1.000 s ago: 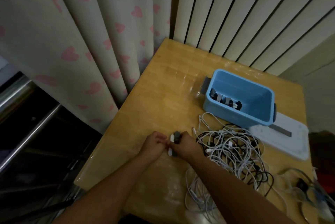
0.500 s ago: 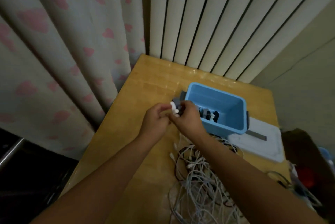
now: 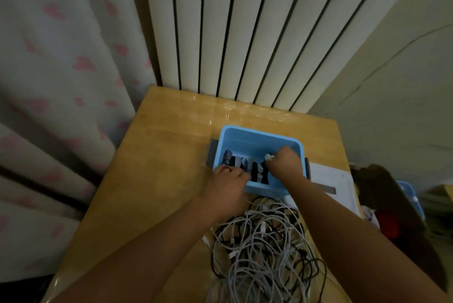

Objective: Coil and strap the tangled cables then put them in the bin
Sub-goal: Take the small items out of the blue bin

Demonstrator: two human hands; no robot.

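While over blue bin (image 3: 247, 134), right hand (image 3: 284, 161) pinching white coiled cable (image 3: 269, 156); left hand (image 3: 228, 183) curled on near rim, grip unclear. Tangled cables (image 3: 264, 251) near.

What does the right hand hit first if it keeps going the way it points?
Probably the bin's floor or far wall; the right hand, gripping a white coil, is already inside beside the strapped coils. Depth unclear.

Tangled cables (image 3: 264, 248) before blue bin (image 3: 259, 136)
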